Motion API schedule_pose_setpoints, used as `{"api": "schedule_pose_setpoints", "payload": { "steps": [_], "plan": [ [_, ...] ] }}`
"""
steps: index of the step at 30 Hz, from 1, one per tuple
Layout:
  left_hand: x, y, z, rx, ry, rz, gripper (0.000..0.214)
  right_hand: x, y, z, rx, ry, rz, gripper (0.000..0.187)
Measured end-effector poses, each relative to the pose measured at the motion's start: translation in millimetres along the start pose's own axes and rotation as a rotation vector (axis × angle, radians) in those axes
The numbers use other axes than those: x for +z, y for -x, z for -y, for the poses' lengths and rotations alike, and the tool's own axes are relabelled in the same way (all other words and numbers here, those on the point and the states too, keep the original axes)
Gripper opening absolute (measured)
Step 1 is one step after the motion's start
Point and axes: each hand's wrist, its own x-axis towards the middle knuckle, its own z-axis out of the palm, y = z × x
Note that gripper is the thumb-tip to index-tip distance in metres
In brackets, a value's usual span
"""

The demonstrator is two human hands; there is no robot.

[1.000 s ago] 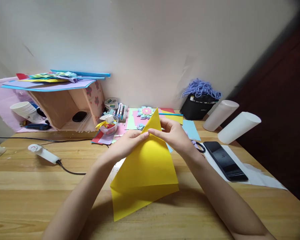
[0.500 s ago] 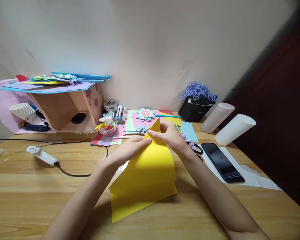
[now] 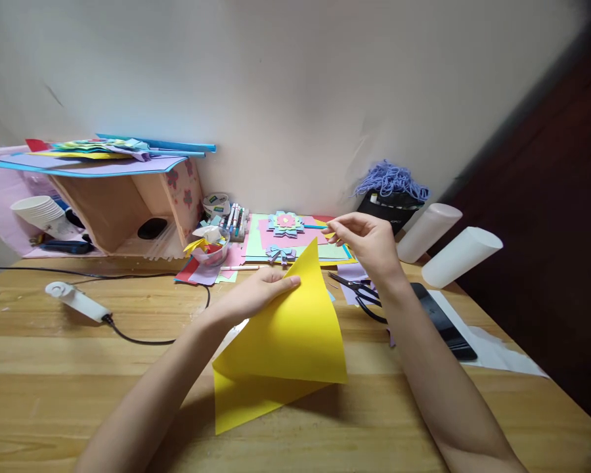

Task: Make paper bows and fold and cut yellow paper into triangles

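A large sheet of yellow paper [image 3: 280, 341] is bent over in a loose curve above the table, its pointed corner rising at the top. My left hand [image 3: 270, 286] pinches it near that corner, thumb on the front, other fingers mostly hidden behind. Off the sheet, to the upper right, is my right hand [image 3: 362, 240], thumb and forefinger drawn together. Its fingertips overlap the end of a blue stick [image 3: 315, 226] beside a layered paper flower [image 3: 285, 223]; whether they touch it I cannot tell. Black scissors [image 3: 367, 292] lie below this hand.
A floral box [image 3: 123, 210] stands left, topped with coloured paper. A tub of scraps [image 3: 211, 246] and markers [image 3: 236, 220] sit behind my left hand. At right are white rolls [image 3: 463, 256], a phone [image 3: 446, 328] and a yarn-filled black holder [image 3: 389, 207]. A cable [image 3: 148, 341] runs left.
My right hand has let go of the yellow paper and moved up and right. My left hand keeps its pinch, and the sheet has folded over further. The scissors show more now.
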Motion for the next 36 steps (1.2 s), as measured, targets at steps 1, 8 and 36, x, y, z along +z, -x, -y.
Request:
{"api": "schedule_pose_setpoints", "payload": {
  "steps": [1,8,36],
  "plan": [
    [-0.5,0,0,0.005,-0.003,-0.012,0.039,0,1,3,0.037,-0.01,0.065,0.027],
    [1.1,0,-2,0.074,-0.165,-0.096,0.047,22,18,17,0.244,-0.122,0.431,0.026],
    [-64.2,31,-16,0.103,-0.559,0.114,0.034,-73,-18,-14,0.035,-0.077,-0.285,0.018]
  ]
}}
